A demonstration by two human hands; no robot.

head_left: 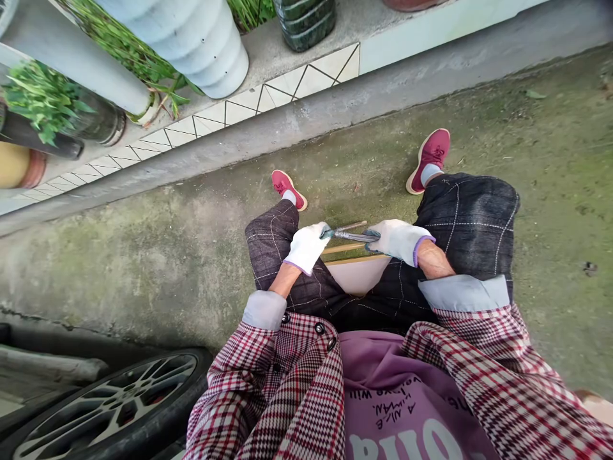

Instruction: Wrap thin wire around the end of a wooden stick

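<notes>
In the head view both my hands wear white gloves with grey-green palms and purple cuffs. My left hand (309,248) is closed around the left end of a thin silvery-grey rod-like piece (352,236) with a ridged or wrapped stretch near that hand. My right hand (398,241) grips its other end, so the piece spans level between them above my lap. Its exact kind is too small to make out. A thin brownish strip (353,225) shows just beyond it. Below the hands, between my thighs, are light wooden bars (342,248) and a pale flat seat-like surface (357,275).
Concrete ground (167,255) with greenish patches lies around my feet in red shoes (435,153). Ahead runs a low tiled ledge (287,83) bearing a large white ribbed container (191,45), a dark green bottle (306,22) and potted plants (43,99). A car wheel (124,396) stands at lower left.
</notes>
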